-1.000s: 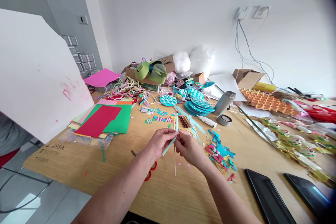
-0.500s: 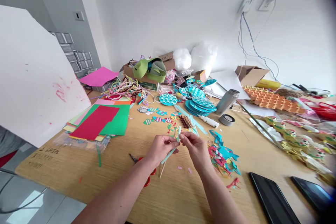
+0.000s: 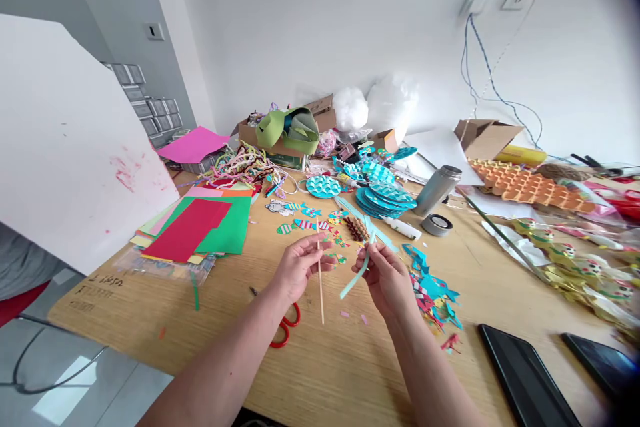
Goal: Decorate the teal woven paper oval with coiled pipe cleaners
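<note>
My left hand (image 3: 299,267) pinches a thin wooden stick (image 3: 320,287) that stands nearly upright above the wooden table (image 3: 350,360). My right hand (image 3: 385,275) is closed on a pale teal paper strip (image 3: 354,278) that hangs down to the left. The two hands are a little apart, stick and strip separated. Red-handled scissors (image 3: 286,330) lie on the table under my left forearm. Small paper fish (image 3: 305,223) and a brown pleated paper piece (image 3: 358,229) lie just beyond the hands.
Red and green paper sheets (image 3: 200,230) lie at left, under a big white board (image 3: 65,140). Teal paper plates (image 3: 385,200), a metal bottle (image 3: 437,190) and a tape roll (image 3: 437,224) sit behind. Teal and red scraps (image 3: 433,293) and two dark tablets (image 3: 525,373) are at right.
The hands have drawn apart: the stick stayed with the left hand and turned upright, while the right hand carried the teal strip off to the right.
</note>
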Tool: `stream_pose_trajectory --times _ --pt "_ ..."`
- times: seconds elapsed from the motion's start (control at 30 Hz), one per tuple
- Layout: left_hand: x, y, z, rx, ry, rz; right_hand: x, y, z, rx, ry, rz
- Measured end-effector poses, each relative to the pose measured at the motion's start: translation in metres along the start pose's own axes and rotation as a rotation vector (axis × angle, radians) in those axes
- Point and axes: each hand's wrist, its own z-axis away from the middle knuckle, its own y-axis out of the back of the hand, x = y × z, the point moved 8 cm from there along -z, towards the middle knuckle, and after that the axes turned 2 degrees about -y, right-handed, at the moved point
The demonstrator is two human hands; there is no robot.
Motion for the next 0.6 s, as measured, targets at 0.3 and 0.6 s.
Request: stream_pose_trajectory --times 0.3,0.6 --pt "0.042 0.024 0.003 0.221 -0.401 0.095 0.038 -0.046 0.029 -0.471 -0.383 0.069" --pt "0.083 0.023 0.03 0.529 -0.794 -0.837 0.029 -0.031 0.014 -0.353 -0.266 0.077"
